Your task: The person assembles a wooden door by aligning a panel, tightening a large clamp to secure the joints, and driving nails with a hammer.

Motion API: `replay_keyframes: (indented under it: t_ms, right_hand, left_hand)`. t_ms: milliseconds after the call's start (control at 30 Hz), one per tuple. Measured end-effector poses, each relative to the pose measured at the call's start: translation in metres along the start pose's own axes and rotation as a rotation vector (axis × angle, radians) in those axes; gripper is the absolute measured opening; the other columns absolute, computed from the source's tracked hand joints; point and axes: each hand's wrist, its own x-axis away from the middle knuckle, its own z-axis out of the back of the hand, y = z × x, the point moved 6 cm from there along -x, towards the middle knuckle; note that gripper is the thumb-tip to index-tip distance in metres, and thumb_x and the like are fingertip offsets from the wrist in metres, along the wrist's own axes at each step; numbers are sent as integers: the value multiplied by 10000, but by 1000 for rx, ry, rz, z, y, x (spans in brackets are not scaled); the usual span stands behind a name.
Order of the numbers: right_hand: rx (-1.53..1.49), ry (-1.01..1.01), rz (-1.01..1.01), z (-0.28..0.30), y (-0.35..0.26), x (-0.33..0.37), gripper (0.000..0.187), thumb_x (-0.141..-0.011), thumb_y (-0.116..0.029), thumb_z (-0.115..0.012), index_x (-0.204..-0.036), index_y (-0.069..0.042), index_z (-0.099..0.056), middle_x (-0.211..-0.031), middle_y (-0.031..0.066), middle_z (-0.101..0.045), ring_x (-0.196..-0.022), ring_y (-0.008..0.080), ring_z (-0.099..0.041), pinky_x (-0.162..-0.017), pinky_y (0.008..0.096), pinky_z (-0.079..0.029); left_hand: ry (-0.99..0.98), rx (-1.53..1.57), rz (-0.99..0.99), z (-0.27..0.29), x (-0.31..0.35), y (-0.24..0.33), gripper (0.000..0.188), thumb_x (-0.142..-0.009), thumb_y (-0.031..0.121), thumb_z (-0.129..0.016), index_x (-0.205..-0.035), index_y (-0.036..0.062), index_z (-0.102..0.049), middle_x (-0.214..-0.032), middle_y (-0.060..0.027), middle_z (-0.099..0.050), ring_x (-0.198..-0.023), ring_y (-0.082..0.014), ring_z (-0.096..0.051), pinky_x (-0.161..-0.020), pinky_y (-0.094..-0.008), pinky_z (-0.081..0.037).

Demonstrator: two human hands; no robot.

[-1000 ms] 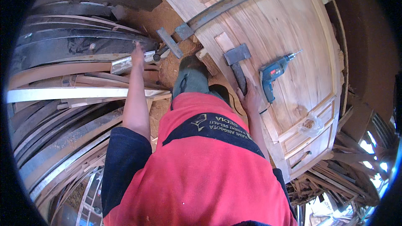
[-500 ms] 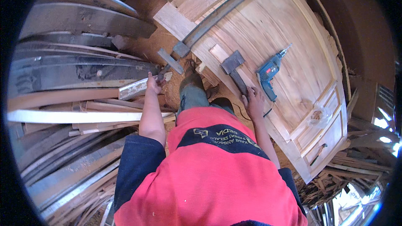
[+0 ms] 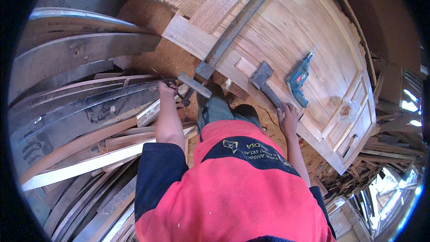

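A long metal bar clamp lies across a pale wooden door panel, its screw end jutting past the panel's near-left edge. My left hand is closed around the turning handle at that screw end. On the panel's near edge rests a hammer with a dark blocky head. Its handle points toward me, and my right hand is wrapped around the handle's end. A small wooden block sits beside the hammer head.
A blue power drill lies on the panel right of the hammer, near a clear plastic bag. Stacked long boards crowd my left side. Scrap wood is heaped at the right. Sawdust covers the floor.
My left hand has closed on the clamp's handle, which has turned. My right hand has gone from resting on the hammer handle to gripping it. The whole view has shifted slightly.
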Motion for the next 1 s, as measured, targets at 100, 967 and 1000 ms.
replay_keyframes:
  t_ms: [100, 967, 1000]
  right_hand:
    - [-3, -27, -20, -4, -4, 9, 356, -912, -249, -635, -1231, -93, -610, -1194, 123, -590, -1115, 327, -537, -944, 448, -402]
    - [-245, -31, 332, -37, 67, 63, 413, -863, -165, -654, -1262, -93, -579, -1411, 146, -468, -1270, 371, -476, -1034, 466, -430]
    - [-245, -33, 340, -38, 69, 63, 407, -867, -171, -650, -1260, -87, -579, -1413, 146, -469, -1268, 375, -478, -1035, 465, -429]
  left_hand:
    - [54, 17, -86, 7, 0, 0, 422, -975, 522, -335, -883, 133, -469, -625, -33, -413, -490, -184, -337, -431, -332, -281]
    - [-183, 101, -1184, 5, 280, -54, 227, -927, 212, -439, -829, 52, -566, -682, -47, -529, -615, -177, -512, -653, -352, -476]
    - [-157, 76, -1233, 8, 284, -59, 222, -930, 196, -445, -817, 49, -567, -698, -52, -544, -628, -181, -527, -668, -358, -482]
